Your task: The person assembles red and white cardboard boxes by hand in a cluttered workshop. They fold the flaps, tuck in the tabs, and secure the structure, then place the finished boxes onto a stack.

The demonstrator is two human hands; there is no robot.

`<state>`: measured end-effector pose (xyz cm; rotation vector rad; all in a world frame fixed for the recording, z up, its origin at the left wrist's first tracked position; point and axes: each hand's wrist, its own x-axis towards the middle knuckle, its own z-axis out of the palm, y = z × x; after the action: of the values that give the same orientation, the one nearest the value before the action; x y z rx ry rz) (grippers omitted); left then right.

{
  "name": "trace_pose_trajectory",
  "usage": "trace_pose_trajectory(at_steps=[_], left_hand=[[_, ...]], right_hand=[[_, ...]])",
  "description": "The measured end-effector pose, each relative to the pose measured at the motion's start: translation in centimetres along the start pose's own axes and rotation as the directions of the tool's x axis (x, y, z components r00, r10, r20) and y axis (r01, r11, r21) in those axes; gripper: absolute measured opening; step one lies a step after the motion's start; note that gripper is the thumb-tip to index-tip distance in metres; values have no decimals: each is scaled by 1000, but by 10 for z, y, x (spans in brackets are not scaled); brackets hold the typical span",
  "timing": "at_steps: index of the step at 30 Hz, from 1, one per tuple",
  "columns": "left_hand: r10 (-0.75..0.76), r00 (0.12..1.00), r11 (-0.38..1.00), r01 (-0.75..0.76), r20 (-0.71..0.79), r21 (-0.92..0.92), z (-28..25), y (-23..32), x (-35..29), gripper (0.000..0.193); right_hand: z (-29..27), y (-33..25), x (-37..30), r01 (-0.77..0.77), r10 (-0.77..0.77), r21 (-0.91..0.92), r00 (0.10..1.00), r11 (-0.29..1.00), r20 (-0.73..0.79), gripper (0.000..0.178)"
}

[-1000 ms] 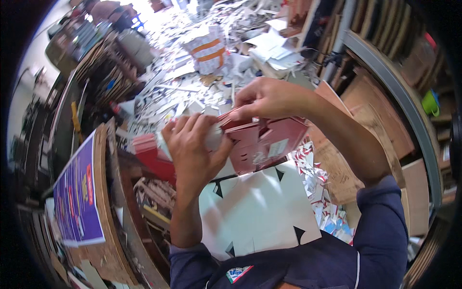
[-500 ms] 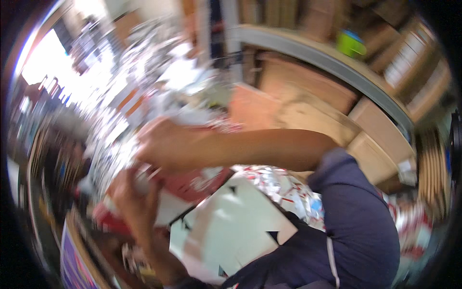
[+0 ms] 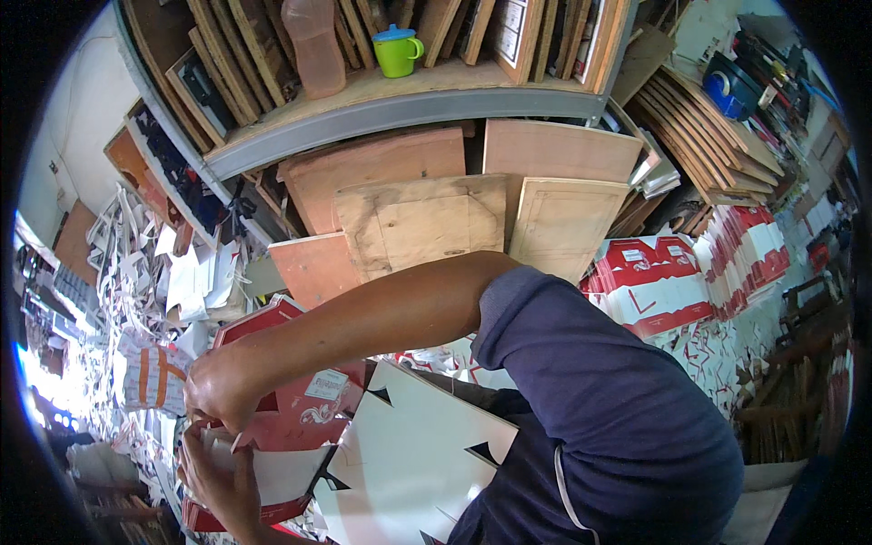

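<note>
At the lower left, my two hands meet over red-and-white printed cardboard box blanks (image 3: 309, 400). My right hand (image 3: 222, 386) is closed, its back turned up and its fingertips hidden; its arm reaches across from the right. Just below it, my left hand (image 3: 218, 481) curls around the white part of a blank, thumb raised against the near side. What the right fingers pinch cannot be made out. A large white cardboard sheet (image 3: 409, 445) with dark triangular notches lies across my lap, to the right of both hands.
Paper offcuts (image 3: 118, 263) heap up at the left. Wooden boards (image 3: 418, 222) lean below a metal-edged shelf (image 3: 400, 123), which holds more boards and a green mug (image 3: 398, 53). Stacked red-and-white blanks (image 3: 658, 286) stand at the right. An orange-striped white bundle (image 3: 150, 377) sits beside my right hand.
The view has swung to the right, so the shelf now sits at the top middle and the picture is sharper. My hands remain close together, now lower and farther left in view.
</note>
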<state>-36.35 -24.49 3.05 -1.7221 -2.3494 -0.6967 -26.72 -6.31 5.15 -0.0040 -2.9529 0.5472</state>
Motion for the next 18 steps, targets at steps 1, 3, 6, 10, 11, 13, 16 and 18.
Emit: trace_pose_trajectory(at_steps=[1, 3, 6, 10, 11, 13, 16, 18], left_hand=[[5, 1000, 1000, -5, -7, 13, 3, 1, 2, 62], [16, 1000, 999, -15, -18, 38, 11, 0, 7, 60], [28, 999, 996, -24, -42, 91, 20, -3, 12, 59], [94, 996, 996, -94, 6, -7, 18, 1, 20, 61], [73, 997, 996, -71, 33, -51, 14, 0, 18, 62], [63, 997, 993, -59, 39, -103, 15, 0, 20, 62], [73, 997, 990, -72, 4, -121, 23, -5, 30, 61], [25, 999, 993, -23, 21, -117, 19, -17, 22, 58]], right_hand=[[2, 5, -1, -9, 9, 10, 1000, 1000, -14, 33], [4, 15, -3, 23, -22, 21, 999, 1000, -32, 35], [5, 30, 1, 109, -109, 16, 994, 994, -25, 30], [-3, 37, 2, 70, -70, -1, 997, 998, 13, 18], [2, 39, 14, 68, -68, 10, 997, 998, 22, 17], [5, 45, 25, 84, -84, -17, 996, 996, -5, 17], [1, 48, 10, 84, -83, 16, 995, 996, -59, 18], [5, 40, 7, 116, -105, 85, 987, 990, -122, 19]])
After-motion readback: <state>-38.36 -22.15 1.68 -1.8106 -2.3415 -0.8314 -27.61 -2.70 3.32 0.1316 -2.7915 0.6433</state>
